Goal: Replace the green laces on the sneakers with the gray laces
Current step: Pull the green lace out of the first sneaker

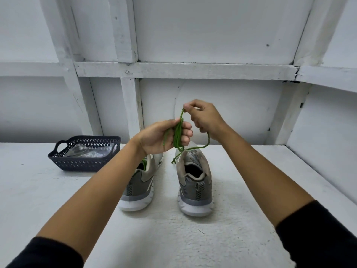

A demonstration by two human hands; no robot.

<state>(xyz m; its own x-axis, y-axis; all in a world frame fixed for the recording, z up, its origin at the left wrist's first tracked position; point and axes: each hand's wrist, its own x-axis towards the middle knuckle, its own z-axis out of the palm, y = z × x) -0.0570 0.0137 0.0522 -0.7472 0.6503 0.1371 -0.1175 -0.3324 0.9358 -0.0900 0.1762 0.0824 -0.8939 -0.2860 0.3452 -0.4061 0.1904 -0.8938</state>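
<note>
Gripping a thin, bright green lace (178, 133) folded into several loops, my left hand (158, 138) holds the bundle while my right hand (204, 118) pinches its top strand, just above 2 gray, white-soled sneakers (195, 182); its ends dangle by the right one.

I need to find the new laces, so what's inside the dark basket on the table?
Inside the basket, crumpled clear plastic wrapping shows. What the wrapping holds, and the basket's floor beneath it, are covered and cannot be seen.
</note>
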